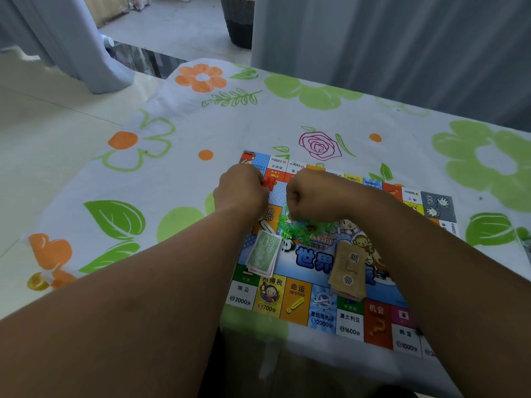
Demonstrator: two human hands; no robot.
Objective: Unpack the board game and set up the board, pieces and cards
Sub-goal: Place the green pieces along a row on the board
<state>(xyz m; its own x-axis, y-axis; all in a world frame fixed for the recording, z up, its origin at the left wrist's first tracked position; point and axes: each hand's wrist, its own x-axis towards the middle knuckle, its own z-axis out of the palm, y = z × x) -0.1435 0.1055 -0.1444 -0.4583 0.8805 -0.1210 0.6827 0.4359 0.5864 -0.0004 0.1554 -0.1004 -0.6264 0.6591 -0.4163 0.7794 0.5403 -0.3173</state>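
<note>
The colourful game board lies unfolded on the flowered tablecloth. A stack of paper money with a green note on top rests on its left half. A tan card stack sits at its centre right. Green plastic pieces lie in a small heap in the board's middle. My left hand is closed near the board's far left corner, with red pieces showing at its fingertips. My right hand is fisted just above the green pieces; what it holds is hidden.
The tablecloth with green and orange flowers covers the table. A yellow tape roll lies at the near left edge. Grey curtains hang behind the table, and a dark woven basket stands on the floor beyond.
</note>
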